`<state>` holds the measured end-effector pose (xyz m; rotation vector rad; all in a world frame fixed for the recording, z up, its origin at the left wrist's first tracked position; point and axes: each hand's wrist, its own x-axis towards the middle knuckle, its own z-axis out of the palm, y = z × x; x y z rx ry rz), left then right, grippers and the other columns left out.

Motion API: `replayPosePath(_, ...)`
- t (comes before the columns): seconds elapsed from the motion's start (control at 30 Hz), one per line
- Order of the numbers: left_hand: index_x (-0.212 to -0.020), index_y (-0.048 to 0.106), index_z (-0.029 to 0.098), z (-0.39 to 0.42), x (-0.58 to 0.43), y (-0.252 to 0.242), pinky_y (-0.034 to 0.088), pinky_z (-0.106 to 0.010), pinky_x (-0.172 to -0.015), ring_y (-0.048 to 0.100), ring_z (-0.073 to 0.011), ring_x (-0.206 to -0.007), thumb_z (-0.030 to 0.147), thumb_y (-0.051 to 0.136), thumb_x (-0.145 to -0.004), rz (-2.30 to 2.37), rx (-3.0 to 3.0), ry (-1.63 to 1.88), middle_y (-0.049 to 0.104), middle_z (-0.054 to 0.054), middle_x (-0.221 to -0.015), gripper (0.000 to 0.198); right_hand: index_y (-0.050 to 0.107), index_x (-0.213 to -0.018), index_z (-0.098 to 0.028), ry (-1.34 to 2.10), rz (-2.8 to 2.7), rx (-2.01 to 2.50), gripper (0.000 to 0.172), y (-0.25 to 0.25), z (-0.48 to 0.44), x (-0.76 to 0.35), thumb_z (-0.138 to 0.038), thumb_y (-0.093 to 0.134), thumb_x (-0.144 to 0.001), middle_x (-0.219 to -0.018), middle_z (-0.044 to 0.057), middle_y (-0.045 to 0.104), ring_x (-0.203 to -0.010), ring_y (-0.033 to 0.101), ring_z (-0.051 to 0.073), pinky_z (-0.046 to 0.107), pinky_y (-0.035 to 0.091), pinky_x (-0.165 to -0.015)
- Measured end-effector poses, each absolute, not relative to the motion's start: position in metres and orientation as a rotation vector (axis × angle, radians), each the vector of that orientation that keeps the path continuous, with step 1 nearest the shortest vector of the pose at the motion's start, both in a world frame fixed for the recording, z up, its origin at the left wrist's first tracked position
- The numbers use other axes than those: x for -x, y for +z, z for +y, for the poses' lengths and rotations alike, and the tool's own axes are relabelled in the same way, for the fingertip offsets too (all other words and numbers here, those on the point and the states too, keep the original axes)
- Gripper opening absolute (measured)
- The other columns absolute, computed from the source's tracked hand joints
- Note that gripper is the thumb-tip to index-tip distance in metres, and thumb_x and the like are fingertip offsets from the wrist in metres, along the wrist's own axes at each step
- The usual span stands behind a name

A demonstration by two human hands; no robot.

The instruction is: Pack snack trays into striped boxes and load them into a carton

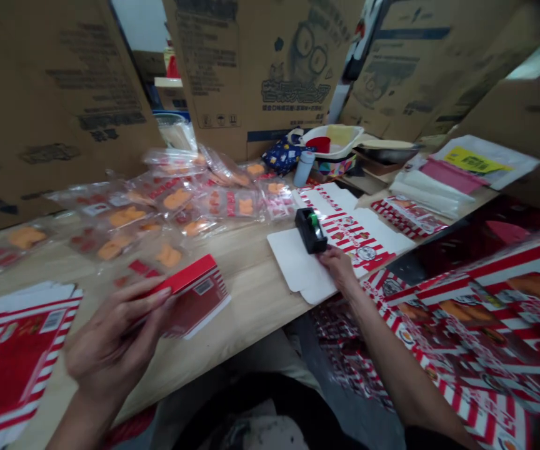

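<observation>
My left hand [120, 331] is closed around a red carton [195, 300] with white stripes and a barcode label, held tilted above the wooden table. My right hand [339, 267] reaches forward, its fingers pressed together at the near end of a black tape dispenser [310, 231] with a green core. Whether a strip of tape lies between those fingers is too small to see. Beneath the dispenser are flat cartons [345, 219], some showing red and white print and one a plain white side. A stack of flat red cartons [14, 362] lies left of my left hand.
Clear packets [176, 200] with orange pieces and red sachets are heaped along the back of the table [246, 294]. Large cardboard boxes [270, 75] stand behind. A bottle [304, 169] and white basin [338, 140] sit at the back. Many striped cartons [480, 312] are piled at right.
</observation>
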<state>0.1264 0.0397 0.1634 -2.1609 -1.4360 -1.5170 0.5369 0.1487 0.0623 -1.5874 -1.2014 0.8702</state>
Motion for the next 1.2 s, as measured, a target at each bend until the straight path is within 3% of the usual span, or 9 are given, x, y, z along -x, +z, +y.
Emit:
replayPosePath(0.17,-0.098,0.072,0.025,0.029,-0.131,0.162,0.057,-0.029,-0.08,0.074,-0.0176,-0.089,0.01,0.073,-0.081,-1.443,2.218,-1.594,0.077,-0.003,-0.103,0.023,0.056,-0.072,-0.022,0.662,-1.221,1.627,0.013,0.103,0.123,-0.496,-0.028,0.067,-0.071,-0.074,0.004,0.062,-0.072,0.058,0.02,0.032,0.048,-0.066)
replayPosePath(0.33,-0.099,0.07,0.023,0.021,-0.136,0.169,0.057,-0.028,-0.079,0.073,-0.0194,-0.096,0.009,0.066,-0.086,-1.533,2.239,-1.596,0.076,-0.006,-0.099,0.019,0.066,-0.095,-0.022,1.126,-1.589,1.036,0.01,0.171,0.067,-0.392,-0.028,0.061,-0.09,-0.061,-0.003,0.058,-0.053,0.052,0.012,0.025,0.041,-0.05)
replayPosePath(0.4,-0.101,0.069,0.022,0.017,-0.137,0.17,0.057,-0.03,-0.081,0.072,-0.0204,-0.099,0.01,0.063,-0.088,-1.546,2.269,-1.587,0.075,-0.008,-0.101,0.019,0.065,-0.124,-0.023,1.31,-1.658,0.847,0.033,0.19,0.052,-0.355,-0.024,0.057,-0.092,-0.058,-0.006,0.055,-0.049,0.047,0.01,0.024,0.04,-0.048)
replayPosePath(0.5,-0.111,0.063,0.022,0.012,-0.139,0.169,0.057,-0.031,-0.084,0.072,-0.0203,-0.1,0.011,0.064,-0.088,-1.585,2.259,-1.61,0.075,-0.008,-0.108,0.025,0.039,-0.155,-0.024,1.494,-1.606,0.746,0.066,0.202,0.046,-0.319,-0.023,0.055,-0.091,-0.055,-0.009,0.056,-0.045,0.046,0.009,0.024,0.041,-0.046)
replayPosePath(0.67,-0.126,0.057,0.022,0.01,-0.139,0.165,0.059,-0.031,-0.087,0.072,-0.0201,-0.1,0.011,0.069,-0.086,-1.541,2.161,-1.678,0.074,-0.007,-0.111,0.043,0.039,-0.155,-0.015,1.546,-1.48,0.892,0.07,0.196,0.052,-0.3,-0.027,0.057,-0.088,-0.054,-0.008,0.06,-0.042,0.051,0.009,0.024,0.045,-0.045)
replayPosePath(0.93,-0.119,0.067,0.02,0.013,-0.127,0.174,0.057,-0.027,-0.082,0.069,-0.017,-0.099,0.009,0.059,-0.091,-1.464,2.385,-1.562,0.07,-0.009,-0.111,0.031,0.039,-0.153,-0.013,1.599,-1.385,0.881,0.07,0.183,0.051,-0.291,-0.033,0.061,-0.089,-0.055,-0.007,0.061,-0.044,0.054,0.01,0.024,0.048,-0.045)
replayPosePath(1.07,-0.133,0.053,0.018,0.011,-0.133,0.181,0.055,-0.028,-0.079,0.07,-0.016,-0.084,0.021,0.067,-0.089,-1.804,2.282,-1.72,0.072,-0.005,-0.096,0.047,0.04,-0.152,-0.015,1.618,-1.361,0.855,0.068,0.178,0.05,-0.288,-0.033,0.061,-0.09,-0.056,-0.006,0.061,-0.045,0.055,0.011,0.025,0.05,-0.047)
replayPosePath(1.2,-0.12,0.057,0.016,0.016,-0.139,0.192,0.048,-0.022,-0.062,0.059,-0.0111,-0.061,0.035,0.074,-0.086,-2.242,2.058,-1.942,0.061,0.005,-0.068,0.042,0.037,-0.154,-0.018,1.559,-1.399,0.839,0.068,0.173,0.047,-0.285,-0.028,0.058,-0.091,-0.057,-0.007,0.06,-0.046,0.055,0.011,0.025,0.05,-0.048)
